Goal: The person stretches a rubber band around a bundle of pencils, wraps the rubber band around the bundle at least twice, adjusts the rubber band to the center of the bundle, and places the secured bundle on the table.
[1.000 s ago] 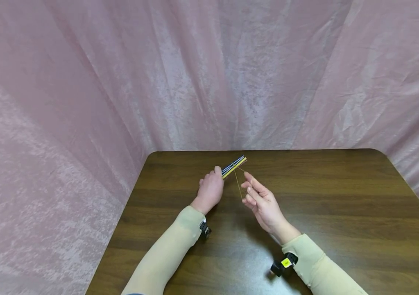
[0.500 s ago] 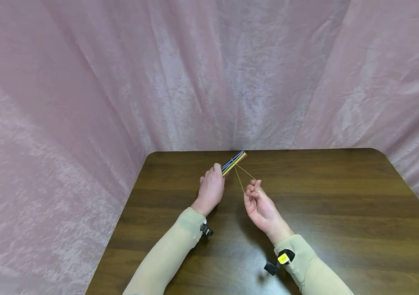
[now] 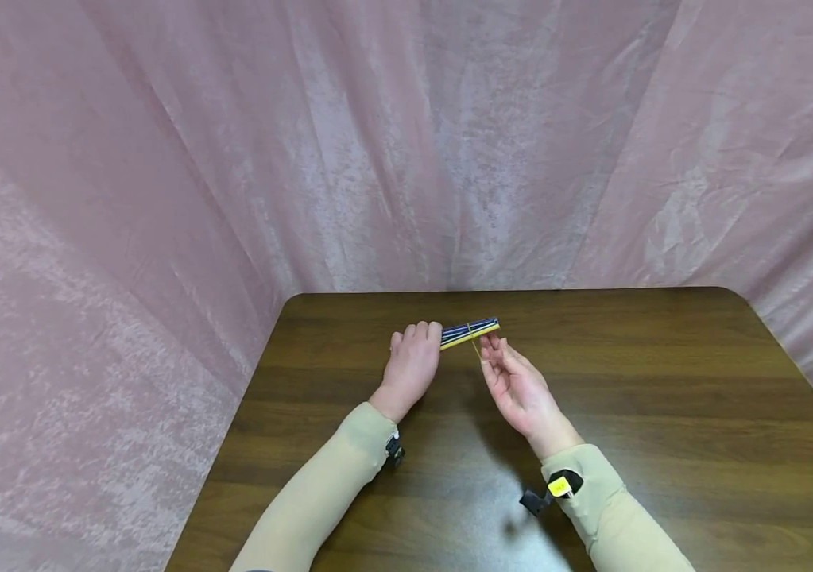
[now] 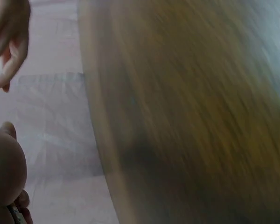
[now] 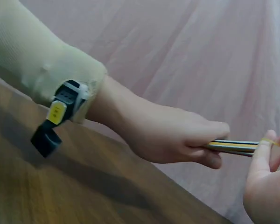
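Observation:
My left hand point(image 3: 412, 367) grips one end of a bundle of slim pencils point(image 3: 454, 334), dark blue, white and yellow, held above the table. Their free ends point right. A thin yellowish rubber band point(image 3: 476, 348) circles the bundle partway along, and a loop of it runs down to my right hand point(image 3: 523, 392), whose curled fingers hold it just below the free ends. From the right wrist, the pencils point(image 5: 231, 146) span the short gap between left hand point(image 5: 172, 133) and right hand point(image 5: 270, 191). The left wrist view catches only parts of both hands at its left edge.
Under both hands lies a brown wood-grain table point(image 3: 663, 413) with rounded far corners. Pink velvety curtain point(image 3: 406, 143) hangs behind it and along the left side. A black wrist camera with a yellow label point(image 3: 560, 486) sits on the right sleeve.
The bundle has swung from a steep slant to nearly level, its free ends lower and further right. The right hand first drew the band out, then came back close to the bundle, shortening the loop.

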The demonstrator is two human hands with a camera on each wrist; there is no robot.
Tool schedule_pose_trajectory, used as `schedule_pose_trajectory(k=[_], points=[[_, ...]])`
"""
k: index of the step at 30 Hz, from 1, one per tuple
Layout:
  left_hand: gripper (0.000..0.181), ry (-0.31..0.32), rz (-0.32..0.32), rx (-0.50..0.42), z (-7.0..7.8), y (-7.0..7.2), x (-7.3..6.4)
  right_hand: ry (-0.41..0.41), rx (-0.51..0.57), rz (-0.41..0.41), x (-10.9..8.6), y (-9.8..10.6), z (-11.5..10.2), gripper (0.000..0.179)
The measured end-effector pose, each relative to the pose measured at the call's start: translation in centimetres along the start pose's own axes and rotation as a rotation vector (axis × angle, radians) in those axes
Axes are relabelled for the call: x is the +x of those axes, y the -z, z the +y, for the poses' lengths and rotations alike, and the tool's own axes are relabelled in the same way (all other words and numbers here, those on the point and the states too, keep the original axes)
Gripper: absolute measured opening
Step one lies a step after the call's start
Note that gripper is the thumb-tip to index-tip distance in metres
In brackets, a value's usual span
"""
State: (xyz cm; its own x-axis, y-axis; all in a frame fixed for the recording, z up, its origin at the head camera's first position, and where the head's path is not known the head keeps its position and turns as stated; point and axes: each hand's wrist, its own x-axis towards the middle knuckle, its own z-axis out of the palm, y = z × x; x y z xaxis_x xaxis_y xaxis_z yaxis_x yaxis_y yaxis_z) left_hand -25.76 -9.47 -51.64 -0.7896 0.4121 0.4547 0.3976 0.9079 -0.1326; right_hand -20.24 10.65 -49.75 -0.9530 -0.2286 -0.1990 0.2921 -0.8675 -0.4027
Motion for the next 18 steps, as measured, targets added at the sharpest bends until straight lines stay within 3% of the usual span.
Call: schedule_pose_trajectory(k=[9,14,18], points=[[0.002,-0.184,0.095,0.094,-1.3,0.0,-0.5,0.093,-0.318,0.032,0.0,0.6,-0.5,0.025],[0.005,-0.289,0.129,0.159,-1.7,-0.3,-0.9,0.094,-0.552,0.065,0.0,1.2,-0.6,0.045],[0.003,-0.371,0.116,0.212,-1.5,-0.4,-1.0,0.093,-0.778,0.064,0.2,1.5,-0.7,0.054]])
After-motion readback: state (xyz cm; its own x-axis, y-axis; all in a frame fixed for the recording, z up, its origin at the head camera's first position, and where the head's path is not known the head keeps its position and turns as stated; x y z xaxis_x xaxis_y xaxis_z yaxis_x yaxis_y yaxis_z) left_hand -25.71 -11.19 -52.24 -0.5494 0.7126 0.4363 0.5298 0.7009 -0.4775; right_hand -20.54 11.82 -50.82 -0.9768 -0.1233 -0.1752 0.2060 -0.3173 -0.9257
